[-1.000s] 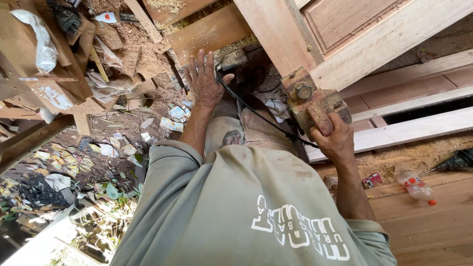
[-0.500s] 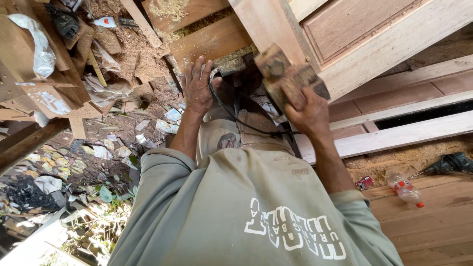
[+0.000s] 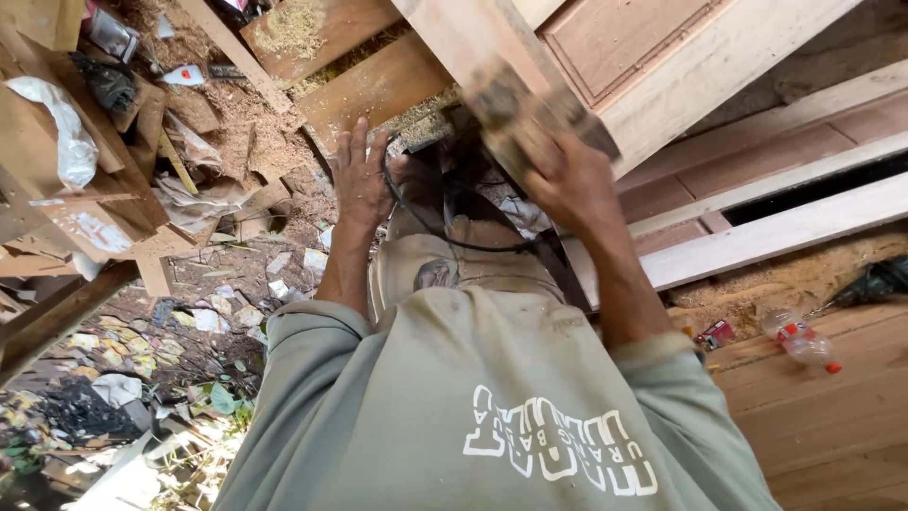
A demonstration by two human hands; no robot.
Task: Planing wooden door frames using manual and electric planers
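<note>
My right hand (image 3: pixel 569 182) grips a dusty hand-held power sander (image 3: pixel 515 112) and holds it against the edge of a pale wooden panelled door (image 3: pixel 653 66). The tool is blurred. Its black cable (image 3: pixel 445 237) loops down across my lap. My left hand (image 3: pixel 362 175) is spread with fingers apart, held low beside the cable near a wooden plank (image 3: pixel 364 90), holding nothing. My grey-green shirt (image 3: pixel 454 407) fills the bottom of the view.
Sawdust and offcuts of wood (image 3: pixel 218 142) lie at the left, with a white plastic bag (image 3: pixel 66 132). Litter covers the ground (image 3: pixel 142 378) lower left. On the plank floor at the right lie a plastic bottle (image 3: pixel 802 343) and a dark tool (image 3: pixel 875 281).
My right hand has lifted the sander up and leftward, from beside the lower rails onto the door's edge. The left hand has stayed spread near the cable.
</note>
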